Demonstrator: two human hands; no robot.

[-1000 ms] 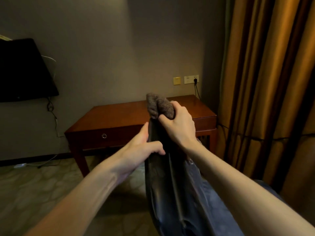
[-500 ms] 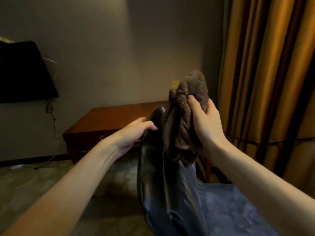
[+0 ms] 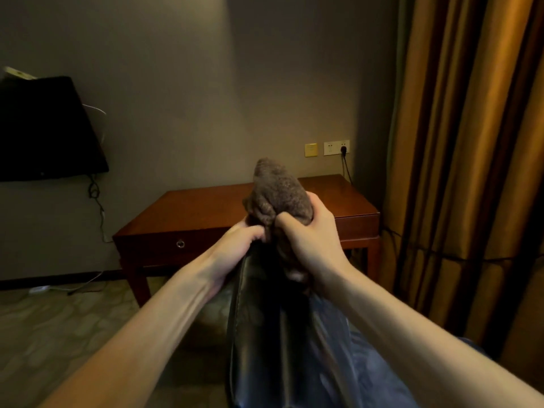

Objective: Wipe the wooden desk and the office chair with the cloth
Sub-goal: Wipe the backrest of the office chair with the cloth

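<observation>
The cloth [image 3: 279,195] is seen as a brown, nubby, matt terry fabric. The back of the office chair [image 3: 265,334] is covered in black, smooth, leather-like material with a soft gloss. The wooden desk [image 3: 200,207] is finished in polished reddish wood, its ring pull [image 3: 180,244] in bright metal. The curtain [image 3: 459,142] is made of faintly sheened fabric; the wall [image 3: 206,83] is matt.

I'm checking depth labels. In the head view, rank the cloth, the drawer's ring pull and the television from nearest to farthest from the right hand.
1. Cloth: gripped in the right hand, on top of the office chair.
2. Ring pull: to the left, on the front of the wooden desk.
3. Television: mounted far left, beyond the desk.
</observation>
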